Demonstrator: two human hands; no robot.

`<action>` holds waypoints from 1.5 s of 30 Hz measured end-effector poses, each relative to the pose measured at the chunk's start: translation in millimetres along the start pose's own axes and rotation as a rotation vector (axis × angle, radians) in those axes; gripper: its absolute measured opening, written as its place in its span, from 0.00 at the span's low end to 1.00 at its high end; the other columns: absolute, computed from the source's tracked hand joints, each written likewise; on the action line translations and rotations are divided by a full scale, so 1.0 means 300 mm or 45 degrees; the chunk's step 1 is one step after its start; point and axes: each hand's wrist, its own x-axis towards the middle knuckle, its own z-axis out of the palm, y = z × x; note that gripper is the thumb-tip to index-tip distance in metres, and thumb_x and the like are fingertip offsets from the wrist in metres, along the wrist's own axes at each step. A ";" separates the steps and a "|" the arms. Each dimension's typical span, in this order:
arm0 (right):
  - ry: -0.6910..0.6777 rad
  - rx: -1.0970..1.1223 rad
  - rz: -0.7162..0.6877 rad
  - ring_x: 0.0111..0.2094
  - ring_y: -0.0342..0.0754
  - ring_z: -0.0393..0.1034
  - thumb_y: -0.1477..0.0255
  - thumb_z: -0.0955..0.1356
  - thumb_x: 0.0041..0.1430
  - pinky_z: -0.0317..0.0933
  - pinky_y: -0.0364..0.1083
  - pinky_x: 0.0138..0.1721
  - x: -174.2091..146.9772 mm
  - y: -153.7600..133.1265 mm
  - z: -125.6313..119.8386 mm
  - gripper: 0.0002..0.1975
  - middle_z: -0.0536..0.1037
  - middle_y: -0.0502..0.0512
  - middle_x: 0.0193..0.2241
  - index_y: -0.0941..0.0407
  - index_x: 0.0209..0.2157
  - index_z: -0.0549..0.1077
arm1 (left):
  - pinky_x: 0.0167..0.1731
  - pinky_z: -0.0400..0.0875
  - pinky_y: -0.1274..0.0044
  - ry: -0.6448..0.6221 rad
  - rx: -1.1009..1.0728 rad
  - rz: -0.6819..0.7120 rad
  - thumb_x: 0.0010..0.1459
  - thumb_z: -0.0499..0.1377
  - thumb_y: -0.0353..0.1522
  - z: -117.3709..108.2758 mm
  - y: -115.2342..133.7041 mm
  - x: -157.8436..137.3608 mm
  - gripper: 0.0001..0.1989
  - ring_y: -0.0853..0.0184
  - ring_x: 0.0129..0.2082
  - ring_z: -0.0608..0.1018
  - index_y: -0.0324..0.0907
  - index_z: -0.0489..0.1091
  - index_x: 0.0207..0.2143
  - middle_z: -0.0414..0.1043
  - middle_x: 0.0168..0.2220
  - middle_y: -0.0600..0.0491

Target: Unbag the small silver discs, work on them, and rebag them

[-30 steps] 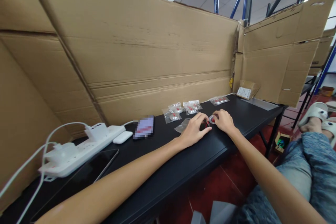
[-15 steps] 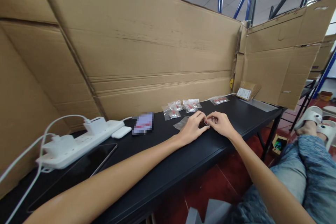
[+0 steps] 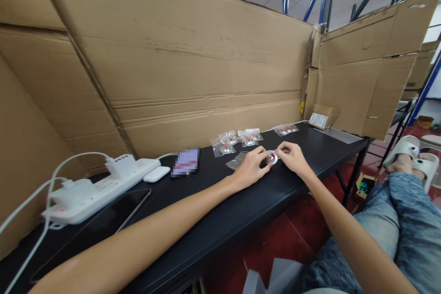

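A small white disc with a red part at its centre [image 3: 273, 158] lies between my hands, just above or on the black table. My left hand [image 3: 254, 166] grips its left edge between thumb and fingers. My right hand [image 3: 290, 157] is closed in a pinch at the disc's upper right, beside the red part; what the fingertips hold is too small to make out. A flat clear plastic bag [image 3: 236, 161] lies left of my left hand, partly covered by it. Behind are several clear bags with similar red and white pieces [image 3: 226, 148].
On the black table [image 3: 206, 220] stand a white power strip [image 3: 103, 188] with cables, a white case [image 3: 156, 174], a phone [image 3: 186, 161] and a dark tablet [image 3: 103, 220]. More bagged pieces [image 3: 285, 129] and a cardboard packet [image 3: 323, 116] lie farther right. Cardboard walls [image 3: 206, 64] enclose the back.
My right hand has moved slightly up and right, away from my left. The disc's white face now shows between them, where the fingers covered it before.
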 end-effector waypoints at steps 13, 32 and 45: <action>-0.162 -0.534 -0.077 0.24 0.43 0.63 0.73 0.67 0.44 0.54 0.41 0.30 -0.034 -0.031 -0.015 0.02 0.72 0.49 0.21 0.56 0.21 0.69 | 0.42 0.68 0.66 -0.065 0.305 -0.184 0.57 0.54 0.30 0.030 -0.016 -0.005 0.06 0.59 0.39 0.70 0.40 0.70 0.31 0.68 0.32 0.48; -0.205 -0.867 -0.032 0.33 0.45 0.69 0.75 0.65 0.58 0.57 0.42 0.37 0.037 0.082 -0.005 0.06 0.74 0.56 0.31 0.57 0.33 0.75 | 0.62 0.54 0.60 -0.324 0.138 0.005 0.66 0.47 0.39 0.033 -0.025 0.001 0.21 0.58 0.65 0.56 0.44 0.64 0.58 0.62 0.62 0.48; -0.057 -0.450 0.162 0.30 0.48 0.72 0.71 0.57 0.65 0.60 0.44 0.35 0.058 0.110 -0.013 0.07 0.78 0.57 0.28 0.56 0.35 0.65 | 0.58 0.59 0.64 -0.367 0.148 -0.031 0.66 0.47 0.43 0.039 -0.035 0.002 0.24 0.59 0.59 0.65 0.46 0.61 0.60 0.63 0.60 0.47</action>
